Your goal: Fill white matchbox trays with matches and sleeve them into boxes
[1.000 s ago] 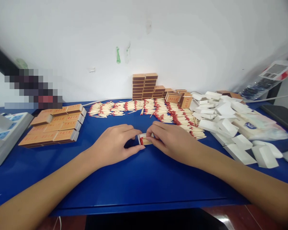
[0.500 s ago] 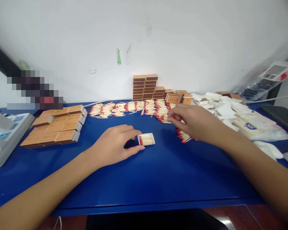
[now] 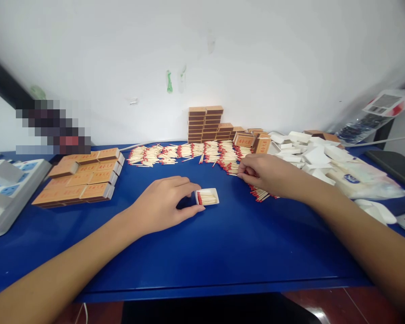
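A small white matchbox tray (image 3: 217, 196) lies on the blue table, partly filled with red-headed matches (image 3: 207, 198). My left hand (image 3: 168, 200) grips the tray's left end between thumb and fingers. Over the right part of a long heap of loose matches (image 3: 227, 153) is my right hand (image 3: 266, 173), its thumb and fingertips pinched together right at the heap. Whatever sits between those fingertips is too small and hidden to make out. More matches (image 3: 260, 194) show beneath this hand.
Filled matchboxes (image 3: 77, 177) are stacked at left beside a white power strip (image 3: 15, 193). Orange-brown matchbox sleeves (image 3: 205, 123) stand piled against the wall. At right lie many white trays (image 3: 313, 155), a plastic packet (image 3: 361, 180) and a dark flat object (image 3: 391, 164).
My right hand has dipped slightly toward the matches, and its fingertips have closed together. My left hand keeps its hold on the tray. The view has shifted a little.
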Available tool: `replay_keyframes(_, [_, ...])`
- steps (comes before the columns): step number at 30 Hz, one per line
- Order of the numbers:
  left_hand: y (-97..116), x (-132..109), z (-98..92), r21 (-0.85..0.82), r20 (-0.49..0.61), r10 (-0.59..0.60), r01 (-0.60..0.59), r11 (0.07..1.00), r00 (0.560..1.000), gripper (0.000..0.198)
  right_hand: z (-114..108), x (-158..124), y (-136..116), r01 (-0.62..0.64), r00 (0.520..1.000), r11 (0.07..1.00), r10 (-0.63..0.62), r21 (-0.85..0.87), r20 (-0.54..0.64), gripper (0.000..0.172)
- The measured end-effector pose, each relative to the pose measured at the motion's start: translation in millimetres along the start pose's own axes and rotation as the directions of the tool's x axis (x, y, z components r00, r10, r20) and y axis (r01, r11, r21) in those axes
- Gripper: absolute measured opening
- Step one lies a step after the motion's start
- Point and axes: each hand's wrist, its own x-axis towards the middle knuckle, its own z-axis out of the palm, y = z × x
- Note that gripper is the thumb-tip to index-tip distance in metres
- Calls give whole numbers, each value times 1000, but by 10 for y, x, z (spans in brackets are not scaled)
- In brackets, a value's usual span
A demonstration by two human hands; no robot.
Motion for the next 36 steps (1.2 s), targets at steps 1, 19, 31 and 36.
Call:
replay_keyframes(1, [0, 0, -1, -1, 1, 0, 0, 1000, 1000, 32, -7, -4, 5, -4, 1000, 1000, 4, 1, 15, 16])
replay_keyframes(19, [3, 14, 11, -7, -10, 5, -5, 1000, 1000, 31, 30, -3, 23, 10, 1000, 1000, -10, 8, 14, 16])
replay_keyframes(31, [8, 30, 35, 7, -37, 31, -30, 1000, 999, 30, 96, -189, -632, 253, 956, 963, -234, 95, -177, 12])
replay_keyframes(36, [3, 28, 40, -2, -41, 43, -43, 999, 998, 29, 225, -142, -768, 226, 964, 973, -231, -57, -131, 22])
